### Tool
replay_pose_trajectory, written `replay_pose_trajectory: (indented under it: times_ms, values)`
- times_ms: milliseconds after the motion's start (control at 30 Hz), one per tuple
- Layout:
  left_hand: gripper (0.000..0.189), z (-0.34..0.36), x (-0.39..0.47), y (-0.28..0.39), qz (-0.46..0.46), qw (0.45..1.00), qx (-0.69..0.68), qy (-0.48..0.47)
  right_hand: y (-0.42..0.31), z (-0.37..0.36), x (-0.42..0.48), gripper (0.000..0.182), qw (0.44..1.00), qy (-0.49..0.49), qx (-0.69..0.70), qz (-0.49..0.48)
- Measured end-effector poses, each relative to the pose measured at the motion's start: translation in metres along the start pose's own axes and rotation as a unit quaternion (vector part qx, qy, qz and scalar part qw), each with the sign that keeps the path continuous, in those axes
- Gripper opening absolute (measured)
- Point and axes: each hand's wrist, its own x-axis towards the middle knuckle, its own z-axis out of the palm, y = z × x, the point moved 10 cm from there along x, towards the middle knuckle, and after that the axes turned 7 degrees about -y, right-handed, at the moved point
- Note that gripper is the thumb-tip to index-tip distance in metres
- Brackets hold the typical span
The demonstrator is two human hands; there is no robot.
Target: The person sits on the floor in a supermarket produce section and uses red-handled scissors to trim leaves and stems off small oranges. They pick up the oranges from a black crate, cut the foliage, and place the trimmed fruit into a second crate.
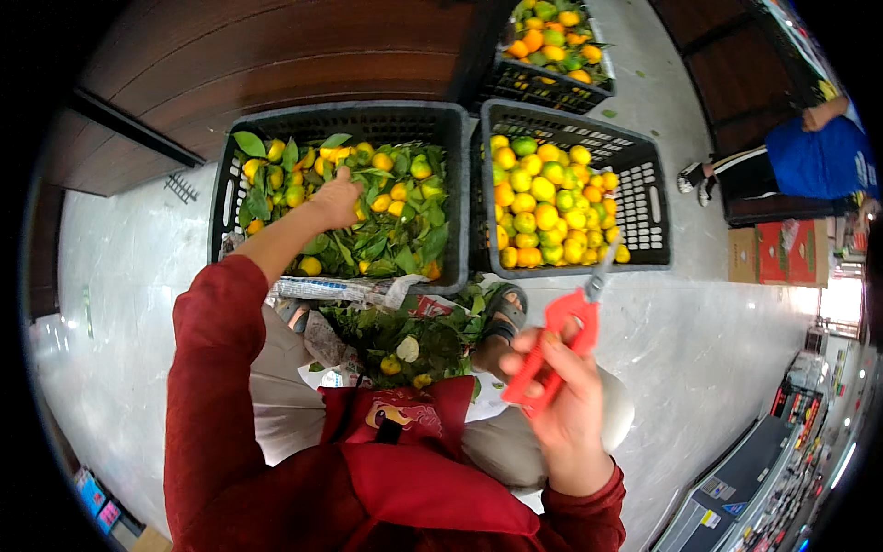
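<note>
My left hand (336, 200) reaches into a black plastic crate (459, 207) of leafy mandarins. Its fingertips are among the fruit and green leaves (369, 241), partly hidden, so whether they hold one cannot be told. Red-handled scissors (552, 345) are held in my right hand (569, 390), raised above the floor, with the metal blades pointing up and away from me. Beyond the blades, to the right of the leafy crate, a second black crate (645, 255) holds yellow-green mandarins (545, 200) with hardly any leaves.
Between my sandalled feet (507, 310) lie cut leaves (428, 338) and a few mandarins (390, 365). Newspaper (345, 290) lines the leafy crate's near edge. Another fruit crate (538, 86) stands behind. At right are a person in blue (821, 159), cardboard boxes (779, 252) and a freezer chest (731, 476).
</note>
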Motion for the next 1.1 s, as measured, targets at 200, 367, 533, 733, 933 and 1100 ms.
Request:
replay_pose_trajectory:
  times_ms: [200, 367, 533, 733, 933, 1100]
  values:
    - [0.047, -0.107, -0.112, 0.032, 0.216, 0.913, -0.213, 0.273, 0.019, 0.026, -0.005, 0.053, 0.995, -0.084, -0.044, -0.016]
    - [0.047, -0.113, -0.211, 0.075, 0.33, 0.756, -0.505, 0.255, 0.021, 0.034, -0.012, 0.073, 0.969, -0.14, -0.169, -0.119]
    - [0.049, -0.079, -0.227, 0.079, 0.327, 0.688, -0.586, 0.276, 0.018, 0.042, -0.015, 0.062, 0.773, -0.063, -0.586, -0.237]
    - [0.055, -0.067, -0.234, 0.09, 0.325, 0.74, -0.499, 0.313, 0.032, 0.042, -0.014, 0.063, 0.615, -0.026, -0.739, -0.274]
    - [0.054, -0.069, -0.249, 0.095, 0.3, 0.776, -0.45, 0.324, 0.044, 0.038, -0.004, 0.065, 0.581, -0.014, -0.771, -0.261]
    - [0.054, -0.065, -0.251, 0.103, 0.321, 0.808, -0.367, 0.331, 0.042, 0.049, -0.001, 0.056, 0.535, -0.007, -0.809, -0.245]
